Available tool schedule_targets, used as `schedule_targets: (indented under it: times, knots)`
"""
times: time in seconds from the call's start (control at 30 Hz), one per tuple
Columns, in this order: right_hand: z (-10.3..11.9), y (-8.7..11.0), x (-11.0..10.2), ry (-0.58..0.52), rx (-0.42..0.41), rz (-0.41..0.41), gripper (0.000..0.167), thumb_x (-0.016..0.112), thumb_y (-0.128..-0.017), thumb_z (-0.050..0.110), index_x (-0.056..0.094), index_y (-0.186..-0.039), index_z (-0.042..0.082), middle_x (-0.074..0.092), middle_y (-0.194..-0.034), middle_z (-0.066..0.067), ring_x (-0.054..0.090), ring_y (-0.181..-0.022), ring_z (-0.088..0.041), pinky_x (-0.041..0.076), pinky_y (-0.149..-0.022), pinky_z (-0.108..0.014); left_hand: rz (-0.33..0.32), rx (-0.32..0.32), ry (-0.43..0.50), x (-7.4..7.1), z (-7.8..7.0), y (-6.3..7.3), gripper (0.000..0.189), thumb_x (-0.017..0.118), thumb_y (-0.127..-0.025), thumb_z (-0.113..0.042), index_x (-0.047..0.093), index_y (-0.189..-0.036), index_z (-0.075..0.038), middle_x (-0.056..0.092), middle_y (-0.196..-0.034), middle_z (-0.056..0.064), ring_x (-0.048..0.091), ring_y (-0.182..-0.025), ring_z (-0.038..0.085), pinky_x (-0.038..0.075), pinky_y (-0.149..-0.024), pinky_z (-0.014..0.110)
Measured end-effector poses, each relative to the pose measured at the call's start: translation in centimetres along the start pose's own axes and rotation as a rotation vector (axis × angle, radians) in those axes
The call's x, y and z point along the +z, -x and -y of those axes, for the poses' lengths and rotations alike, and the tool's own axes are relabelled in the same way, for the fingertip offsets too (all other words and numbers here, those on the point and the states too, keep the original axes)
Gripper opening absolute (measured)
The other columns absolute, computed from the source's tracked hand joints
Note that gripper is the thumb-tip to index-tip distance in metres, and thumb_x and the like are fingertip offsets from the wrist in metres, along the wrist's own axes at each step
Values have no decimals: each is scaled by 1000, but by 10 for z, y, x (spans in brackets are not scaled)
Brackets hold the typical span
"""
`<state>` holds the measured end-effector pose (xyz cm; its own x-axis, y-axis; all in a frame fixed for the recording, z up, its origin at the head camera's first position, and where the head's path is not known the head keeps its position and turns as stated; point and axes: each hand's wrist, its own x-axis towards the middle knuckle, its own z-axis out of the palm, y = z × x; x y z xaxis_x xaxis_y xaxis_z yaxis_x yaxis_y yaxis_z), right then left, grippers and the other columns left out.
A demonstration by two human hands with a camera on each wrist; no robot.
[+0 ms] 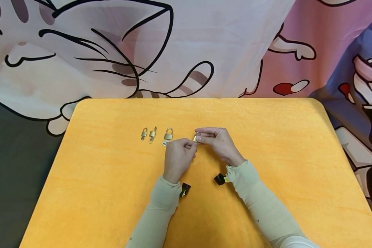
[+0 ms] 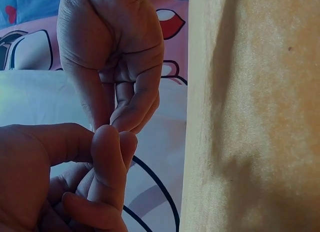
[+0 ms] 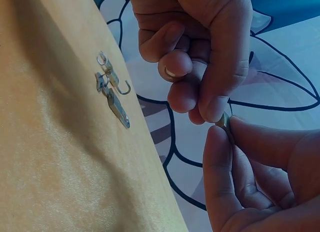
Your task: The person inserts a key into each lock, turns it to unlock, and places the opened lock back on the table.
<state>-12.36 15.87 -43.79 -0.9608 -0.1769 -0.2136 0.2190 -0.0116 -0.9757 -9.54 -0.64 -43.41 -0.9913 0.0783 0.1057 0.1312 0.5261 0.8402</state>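
Note:
Between the thumb and fingers of my right hand (image 1: pixel 221 143) is a small brass padlock (image 1: pixel 195 138), its shackle upward. My left hand (image 1: pixel 178 156) pinches at the padlock's lower end, and its fingertips hide whatever small part they hold there. In the right wrist view a sliver of the padlock (image 3: pixel 225 121) shows where both hands meet. The left wrist view has the fingertips covering it. To the left on the table lie a larger padlock (image 1: pixel 168 136) with a key ring, a padlock with its shackle turned (image 1: pixel 153 133), and a smaller padlock (image 1: pixel 144 133).
The yellow table (image 1: pixel 282 137) reaches back to a cartoon-printed cloth (image 1: pixel 235 41). A black wrist device (image 1: pixel 185 189) sits at the left sleeve, another black device (image 1: pixel 219 179) at the right sleeve.

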Motion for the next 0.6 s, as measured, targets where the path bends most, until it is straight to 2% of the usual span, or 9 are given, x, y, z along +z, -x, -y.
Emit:
schedule_targets:
  times: [0.23, 0.6]
  knots:
    - [0, 0, 1, -27, -9, 12, 34, 70, -92, 0, 64, -123, -14, 75, -98, -11, 72, -90, -17, 57, -87, -42, -3, 12, -10, 0, 1, 0, 14, 72, -89, -8, 77, -76, -6, 66, -57, -4, 58, -45, 1, 48, -47, 23]
    - [-2, 0, 2, -80, -33, 15, 36, 70, -90, -7, 63, -124, -15, 73, -99, -15, 71, -89, -18, 58, -84, -36, -14, 37, -58, 1, 1, 0, 13, 73, -86, -8, 76, -74, -7, 66, -56, -4, 57, -45, 1, 47, -47, 23]
